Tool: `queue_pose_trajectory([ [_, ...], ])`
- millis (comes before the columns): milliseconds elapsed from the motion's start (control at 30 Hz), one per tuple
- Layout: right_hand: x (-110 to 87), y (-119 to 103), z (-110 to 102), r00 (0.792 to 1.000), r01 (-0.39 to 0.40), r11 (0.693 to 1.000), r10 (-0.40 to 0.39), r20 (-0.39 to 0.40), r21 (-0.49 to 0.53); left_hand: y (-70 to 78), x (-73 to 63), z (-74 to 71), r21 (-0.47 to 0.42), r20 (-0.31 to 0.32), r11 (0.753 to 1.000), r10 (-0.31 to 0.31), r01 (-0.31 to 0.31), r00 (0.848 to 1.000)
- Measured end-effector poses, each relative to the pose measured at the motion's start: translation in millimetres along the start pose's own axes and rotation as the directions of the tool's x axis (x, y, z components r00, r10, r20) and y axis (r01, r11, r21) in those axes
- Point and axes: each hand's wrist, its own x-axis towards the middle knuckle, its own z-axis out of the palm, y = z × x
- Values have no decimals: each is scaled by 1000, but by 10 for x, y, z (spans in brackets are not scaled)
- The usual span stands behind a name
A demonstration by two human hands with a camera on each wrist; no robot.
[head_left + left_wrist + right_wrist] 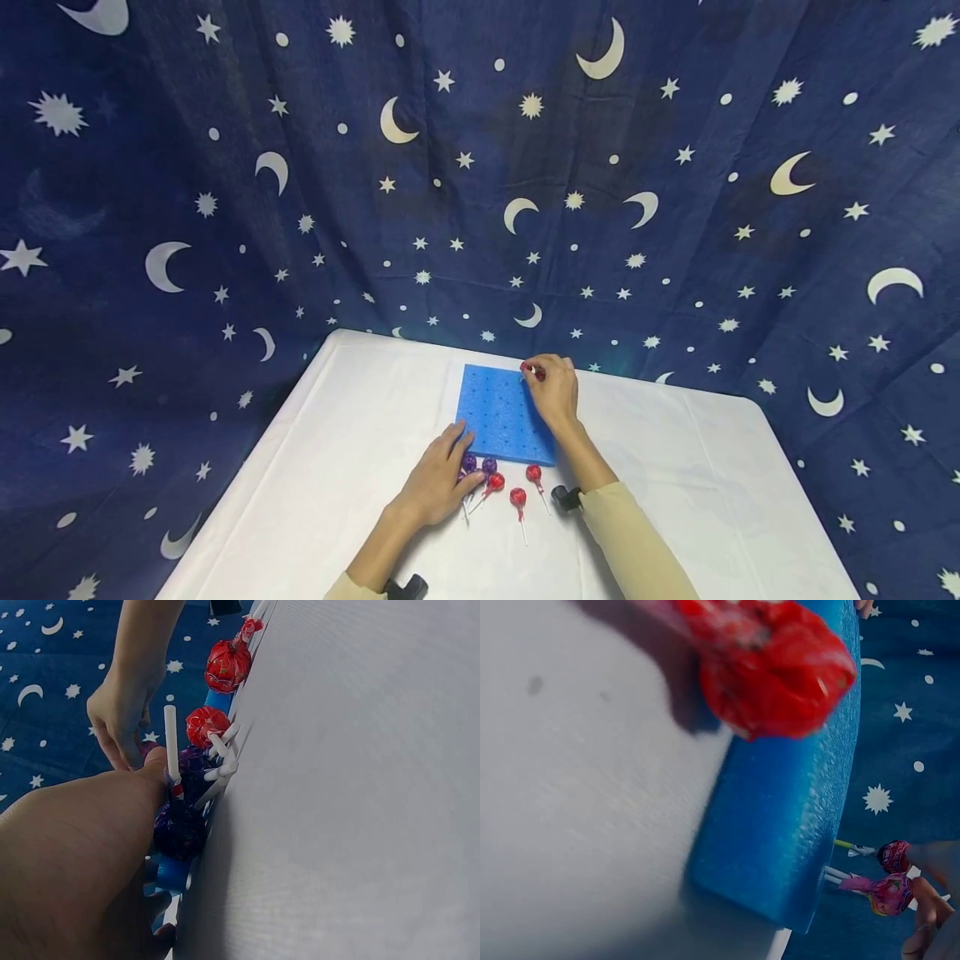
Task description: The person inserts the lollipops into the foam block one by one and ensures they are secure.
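At left, the left hand point(433, 485) grips nothing: its fingers lie spread at the near left corner of the block point(498, 412), its thumb beside two purple pops point(489, 466) at the near edge. The block lies flat near the far edge of the table point(300, 467), small holes in its top. Next comes a red pop point(496, 482), its stick slanting toward the table's near left. Farther right, two more red pops point(518, 497) lie off the block's near edge, heads toward it, sticks toward the table's near edge.

At right, the right hand point(552, 390), the nearer one to the block's far right corner, pinches at two wrapped pops point(890, 893) there; whether it holds one or both, I cannot tell. Their long axes run from the fingers toward the block's top, sticks leading; whether the tips sit in holes is unclear.
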Motion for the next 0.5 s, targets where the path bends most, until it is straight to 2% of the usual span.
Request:
queue_pose_trajectory([
  [267, -90, -82, -73, 993, 72, 993, -62, -102, 98, -56, -5, 73, -11, -49, 1000, 22, -22, 999],
  [500, -148, -193, -202, 992, 67, 991, -54, -114, 112, -61, -3, 77, -4, -42, 1000, 14, -14, 999],
])
